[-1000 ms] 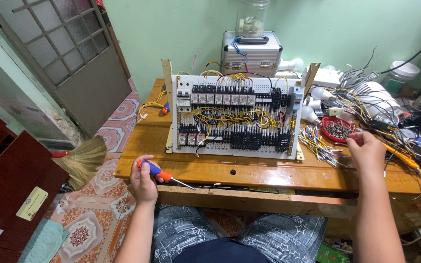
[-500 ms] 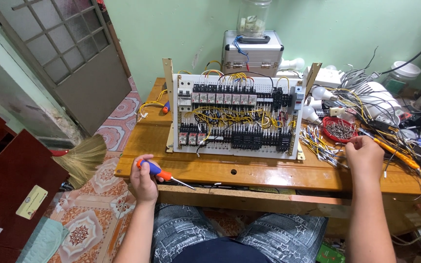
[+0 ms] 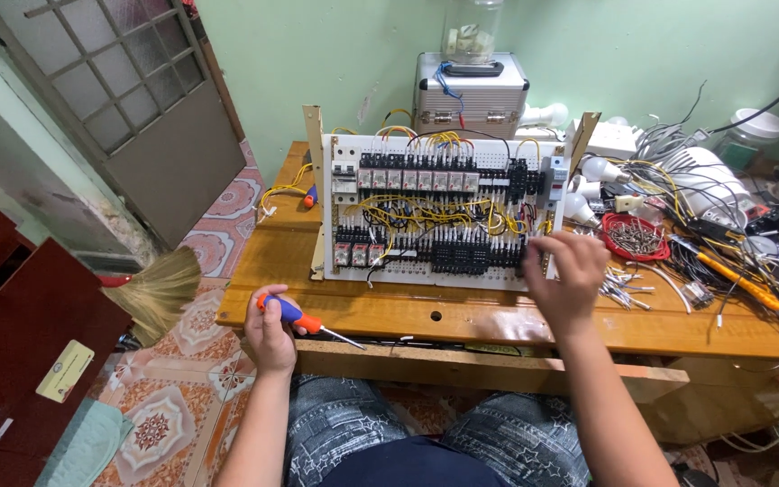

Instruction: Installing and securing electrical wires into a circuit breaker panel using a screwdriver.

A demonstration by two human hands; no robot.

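A white electrical panel (image 3: 444, 209) with black relays, breakers and yellow wires leans upright on the wooden table (image 3: 389, 311). My left hand (image 3: 270, 335) rests at the table's front edge and grips a screwdriver (image 3: 304, 320) with a blue and orange handle, its tip pointing right. My right hand (image 3: 566, 271) hovers at the panel's lower right corner, fingers curled; whether it holds anything is hidden.
A red bowl of small metal parts (image 3: 635, 237) sits right of the panel, with loose wires, bulbs and a yellow-handled tool (image 3: 732, 280) beyond. A silver case (image 3: 471, 95) stands behind the panel. A broom (image 3: 160, 289) and dark red cabinet (image 3: 20, 343) are at left.
My right hand has moved left from beside the red bowl to the panel's lower right corner. The left hand with the screwdriver has stayed put.
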